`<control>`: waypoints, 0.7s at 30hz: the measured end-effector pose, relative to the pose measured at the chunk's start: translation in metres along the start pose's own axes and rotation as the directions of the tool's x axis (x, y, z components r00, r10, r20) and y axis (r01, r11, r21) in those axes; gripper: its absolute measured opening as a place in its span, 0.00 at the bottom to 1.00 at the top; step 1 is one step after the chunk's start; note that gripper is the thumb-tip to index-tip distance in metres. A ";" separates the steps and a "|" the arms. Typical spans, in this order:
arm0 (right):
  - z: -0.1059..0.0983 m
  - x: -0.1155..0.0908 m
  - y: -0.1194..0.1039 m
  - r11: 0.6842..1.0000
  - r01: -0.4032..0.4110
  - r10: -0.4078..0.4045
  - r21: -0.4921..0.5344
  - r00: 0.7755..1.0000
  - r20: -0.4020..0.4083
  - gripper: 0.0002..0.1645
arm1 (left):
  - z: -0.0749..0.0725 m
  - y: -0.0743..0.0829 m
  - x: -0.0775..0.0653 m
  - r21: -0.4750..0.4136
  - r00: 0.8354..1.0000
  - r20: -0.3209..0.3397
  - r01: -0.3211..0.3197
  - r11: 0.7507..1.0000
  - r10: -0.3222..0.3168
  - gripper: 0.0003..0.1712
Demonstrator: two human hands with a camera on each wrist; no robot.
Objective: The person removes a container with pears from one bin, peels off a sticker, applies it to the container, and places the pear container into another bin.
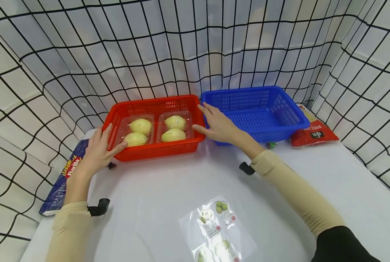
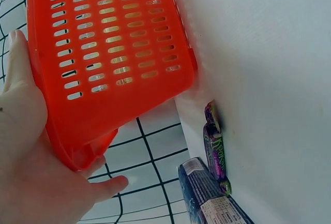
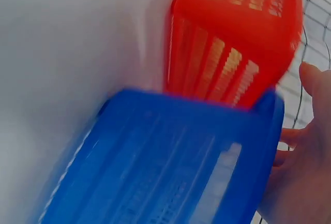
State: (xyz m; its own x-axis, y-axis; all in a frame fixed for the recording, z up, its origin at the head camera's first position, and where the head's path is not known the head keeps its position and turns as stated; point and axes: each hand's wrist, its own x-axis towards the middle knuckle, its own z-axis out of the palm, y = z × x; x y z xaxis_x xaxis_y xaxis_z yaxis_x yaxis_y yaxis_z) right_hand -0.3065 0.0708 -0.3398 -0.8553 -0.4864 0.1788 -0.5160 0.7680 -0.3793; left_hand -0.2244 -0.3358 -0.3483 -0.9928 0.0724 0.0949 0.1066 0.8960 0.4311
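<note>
Two clear plastic boxes of pale yellow-green fruit (image 1: 140,126) sit inside a red basket (image 1: 159,148). At its left end, my left hand (image 1: 95,153) touches the rim, thumb along the front corner and fingers extended on the outer side. In the left wrist view, the left hand (image 2: 31,146) lies beside the red rim with its fingers spread. My right hand (image 1: 220,123) reaches to the basket's right end, fingers stretched out near the rim. Close by it stands an empty blue basket (image 1: 263,133); in the right wrist view, that basket's rim partly hides the right hand's fingers (image 3: 289,138).
A sheet of fruit stickers (image 1: 216,231) lies near the front. On the left are a blue Barilla pack (image 1: 64,178) and a small purple-wrapped item (image 2: 214,151). A red bag (image 1: 316,133) and a small green item (image 1: 271,145) lie right. Black netting (image 1: 182,32) encloses the table.
</note>
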 end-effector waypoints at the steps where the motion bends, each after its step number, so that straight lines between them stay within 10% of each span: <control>1: 0.003 0.006 -0.006 1.000 0.011 -0.011 -0.018 1.000 0.006 0.54 | 0.000 0.000 0.000 0.007 1.000 -0.003 0.001 1.000 -0.001 0.57; 13: 0.024 0.056 -0.076 0.985 -0.154 0.167 -0.079 0.965 0.202 0.59 | 0.008 -0.004 -0.006 0.003 0.999 0.014 0.033 0.999 -0.033 0.58; 21: 0.030 0.086 -0.102 0.953 -0.297 0.302 -0.050 0.937 0.175 0.59 | 0.003 0.002 0.002 -0.001 1.000 -0.007 0.013 1.000 -0.013 0.58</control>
State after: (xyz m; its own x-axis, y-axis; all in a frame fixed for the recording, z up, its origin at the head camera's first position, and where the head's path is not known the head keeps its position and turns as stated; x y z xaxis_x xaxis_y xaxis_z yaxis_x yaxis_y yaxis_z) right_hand -0.3264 -0.0622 -0.3133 -0.9491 -0.2970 -0.1053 -0.2399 0.8978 -0.3694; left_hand -0.2259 -0.3326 -0.3499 -0.9937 0.0577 0.0961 0.0939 0.8964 0.4331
